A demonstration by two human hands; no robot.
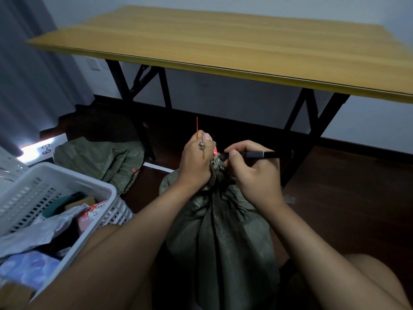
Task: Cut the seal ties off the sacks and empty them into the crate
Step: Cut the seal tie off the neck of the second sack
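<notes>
A grey-green woven sack (221, 238) stands upright between my knees, its neck bunched at the top. My left hand (196, 159) grips the gathered neck, and the thin red seal tie (197, 127) sticks up past my fingers. My right hand (252, 173) holds a black cutter (257, 155) like a pen, its tip touching the red tie lock at the sack's neck. The white slotted crate (73, 177) stands at the lower left with parcels and packets inside.
Flat empty green sacks (98, 159) lie on the dark floor behind the crate. A wooden folding table (223, 45) on black legs stands just ahead. A curtain hangs at the left, above a white label reading 6-3 (47, 148).
</notes>
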